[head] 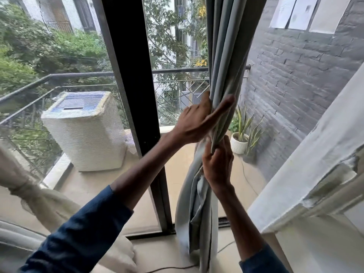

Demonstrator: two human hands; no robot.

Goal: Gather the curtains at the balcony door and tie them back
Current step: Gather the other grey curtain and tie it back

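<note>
Right of centre in the frame, the left hand point(198, 120) clasped the grey curtain point(226, 56) where its folds were drawn into a narrow bundle. The fingers passed out of sight behind the cloth and the thumb lay straight across its front. Just beneath it, the right hand point(216, 161) gripped the same bundle, its fingers curled tightly round the gathered folds. The two hands sat nearly touching, one above the other. Both arms reached up from the lower edge of the frame in dark blue sleeves point(88, 233).

Above the hands the grey curtain hung in straight pleats to the top of the frame. Below them it fell loose and rumpled to the floor, at the right end of the balcony door. A black door frame point(134, 85) stood just left of the hands, slanting up through the middle of the picture. At the lower left edge a pale curtain point(29, 186) was bunched and pinched in at one point.

Through the glass, a white washing machine point(84, 133) stood on the balcony at centre left, near the metal railing point(59, 75). Potted plants point(241, 134) stood just right of the hands, against a grey brick wall point(305, 85). Sheets of paper point(295, 12) hung on that wall at the upper right. A thin cable point(171, 268) trailed across the floor at the bottom.
</note>
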